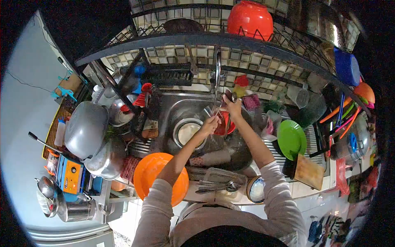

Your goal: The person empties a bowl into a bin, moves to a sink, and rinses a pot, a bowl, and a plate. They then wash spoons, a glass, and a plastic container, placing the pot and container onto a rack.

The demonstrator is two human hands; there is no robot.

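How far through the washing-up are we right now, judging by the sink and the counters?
Partly through. Looks done: a green plate lies on the right drainboard and a red bowl sits upturned on the top rack. In hand: left hand and right hand hold a small item under the tap; what it is, I cannot tell. Left: the orange plate, spoons and a small bowl wait on the near counter.

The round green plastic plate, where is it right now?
In the head view, the round green plastic plate lies on the draining board right of the steel sink, just above the wooden cutting board.
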